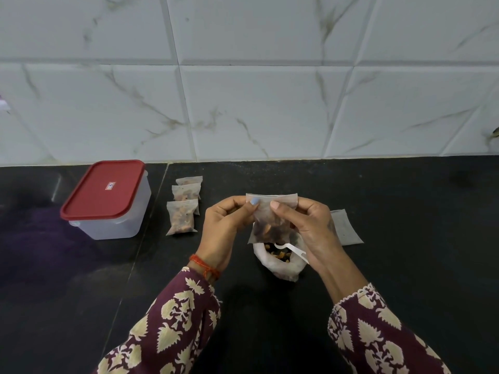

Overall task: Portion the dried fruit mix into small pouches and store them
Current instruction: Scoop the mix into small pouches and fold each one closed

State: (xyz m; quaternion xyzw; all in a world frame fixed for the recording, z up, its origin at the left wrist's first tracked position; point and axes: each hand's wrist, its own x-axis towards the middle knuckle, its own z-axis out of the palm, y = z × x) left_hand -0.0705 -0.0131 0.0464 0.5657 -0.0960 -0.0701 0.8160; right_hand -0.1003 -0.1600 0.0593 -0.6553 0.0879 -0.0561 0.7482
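Pouch [271,220] held upright above the fruit bag [280,263] | left hand [226,225] and right hand [307,228] pinch its top edge | box [105,201] far left, nearer the left hand.

Showing a red lid [104,188] on a clear container [113,225] at far left, black counter [405,265], white tiles [256,103] veined grey-brown, maroon sleeves [172,325] printed with cream leaves, an orange-red wrist thread [204,265], perhaps pale blue nail polish [254,201].

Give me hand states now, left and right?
Left hand: pinching the filled pouch at its top edge.
Right hand: pinching the same pouch's top edge.
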